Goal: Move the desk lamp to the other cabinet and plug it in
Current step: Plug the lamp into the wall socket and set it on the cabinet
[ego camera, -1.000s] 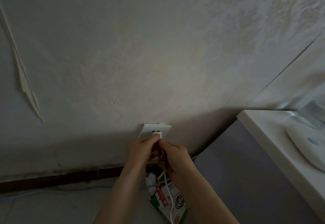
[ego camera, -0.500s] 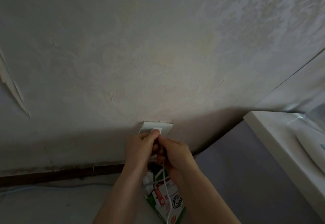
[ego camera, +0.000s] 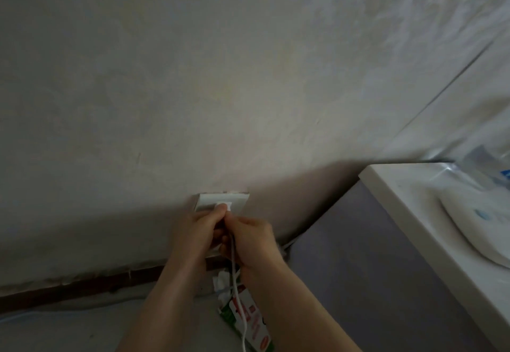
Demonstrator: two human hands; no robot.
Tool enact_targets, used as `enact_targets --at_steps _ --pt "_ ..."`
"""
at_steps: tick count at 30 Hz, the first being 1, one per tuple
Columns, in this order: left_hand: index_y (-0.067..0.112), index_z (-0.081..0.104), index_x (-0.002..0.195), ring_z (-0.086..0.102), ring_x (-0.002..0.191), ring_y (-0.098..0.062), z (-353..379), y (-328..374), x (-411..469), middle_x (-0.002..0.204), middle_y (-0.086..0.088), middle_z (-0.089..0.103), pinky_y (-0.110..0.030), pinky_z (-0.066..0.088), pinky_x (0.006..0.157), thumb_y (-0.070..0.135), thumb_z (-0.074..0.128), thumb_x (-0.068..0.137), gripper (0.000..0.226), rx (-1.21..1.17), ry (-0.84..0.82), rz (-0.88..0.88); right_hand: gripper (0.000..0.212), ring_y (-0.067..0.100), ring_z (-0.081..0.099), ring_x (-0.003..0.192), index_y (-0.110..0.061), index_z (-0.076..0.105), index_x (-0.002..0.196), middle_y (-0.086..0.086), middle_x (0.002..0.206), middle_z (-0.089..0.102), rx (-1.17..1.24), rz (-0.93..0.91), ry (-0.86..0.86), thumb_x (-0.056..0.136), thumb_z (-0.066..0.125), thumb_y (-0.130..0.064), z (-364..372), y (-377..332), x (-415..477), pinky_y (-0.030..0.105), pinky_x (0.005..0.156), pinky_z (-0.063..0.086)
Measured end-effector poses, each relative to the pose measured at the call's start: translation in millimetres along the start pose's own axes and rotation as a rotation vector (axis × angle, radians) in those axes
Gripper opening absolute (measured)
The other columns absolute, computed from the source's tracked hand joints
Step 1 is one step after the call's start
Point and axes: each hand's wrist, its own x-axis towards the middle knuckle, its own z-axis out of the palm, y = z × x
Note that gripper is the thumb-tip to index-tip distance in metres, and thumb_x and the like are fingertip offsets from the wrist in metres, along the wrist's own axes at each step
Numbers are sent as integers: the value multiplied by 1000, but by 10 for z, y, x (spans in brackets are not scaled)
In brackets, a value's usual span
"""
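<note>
A white wall socket [ego camera: 237, 199] sits low on the pale wall. A small white plug [ego camera: 226, 206] is pressed against its face. My left hand [ego camera: 197, 227] pinches the plug from the left, thumb on top. My right hand [ego camera: 252, 237] closes around the plug's base and the white cable [ego camera: 238, 304], which hangs down between my forearms to the floor. The prongs are hidden, so I cannot tell how deep the plug sits. A white cabinet top [ego camera: 408, 213] stands at the right, with the lamp's rounded white base [ego camera: 474, 230] on it.
A green, white and red box [ego camera: 249, 321] lies on the floor under my wrists, next to crumpled white paper [ego camera: 222, 282]. A dark skirting board [ego camera: 82, 288] runs along the wall's foot. The cabinet's grey side [ego camera: 372, 268] stands right of my arms. Clear plastic [ego camera: 480, 166] lies at the cabinet's back.
The view has shifted a little. Both hands stay on the plug at the socket, pressed slightly closer to its face.
</note>
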Motion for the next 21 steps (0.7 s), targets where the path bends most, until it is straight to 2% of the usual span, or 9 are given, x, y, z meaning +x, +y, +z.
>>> enact_targets --at_steps 3,6,8,10,12,14,16,19,21 --pt "13 75 73 68 62 -24 -37 31 -22 70 -11 73 -30 52 63 31 67 83 22 125 10 92 31 13 53 42 -2 70 74 6 56 62 -58 -20 46 92 63 -26 25 31 8 21 44 44" --pt "13 72 57 69 66 -30 -151 77 -6 62 -12 72 -39 55 74 34 63 87 38 366 -9 189 36 16 62 67 -2 74 95 6 79 69 -350 -90 96 90 60 -35 -1 16 -9 18 50 45" --pt "6 66 52 68 61 -33 -137 140 -29 57 -17 70 -38 51 67 35 61 90 48 675 4 292 35 17 67 92 -10 72 109 5 101 73 -514 -184 106 89 61 -36 -126 -61 -96 19 69 50" --pt "0 71 70 70 73 -39 -120 221 -112 73 -28 71 -38 49 66 23 66 87 29 922 121 440 38 19 62 111 -17 65 122 4 118 69 -636 -268 132 88 61 -33 -210 -157 -224 22 89 47" --pt "-5 73 76 70 80 -41 22 358 -235 81 -31 71 -37 45 64 16 69 85 23 1067 185 564 41 17 61 113 -24 62 127 0 119 68 -669 -363 189 87 59 -30 -399 -278 -387 24 96 46" --pt "7 74 68 70 72 -38 210 473 -349 75 -24 73 -36 48 62 22 68 84 23 1118 183 652 38 12 63 109 -26 64 124 -4 114 71 -623 -451 237 87 56 -26 -602 -380 -577 25 97 48" --pt "17 73 71 71 70 -33 471 599 -532 74 -14 75 -41 55 64 32 64 82 21 1111 135 755 36 9 64 107 -27 66 121 -5 113 71 -605 -545 279 88 53 -20 -815 -465 -772 25 98 47" --pt "23 76 97 73 86 -28 1026 761 -950 92 -6 78 -38 56 75 40 60 79 30 1062 10 883 34 5 63 105 -28 67 117 -9 113 69 -642 -685 403 89 53 -16 -1216 -589 -1017 20 95 47" --pt "25 71 111 70 98 -25 1404 807 -1160 106 -3 75 -31 50 78 41 62 79 37 1004 -134 950 32 6 64 101 -29 69 113 -9 109 68 -637 -738 514 86 53 -19 -1528 -679 -1120 21 92 48"
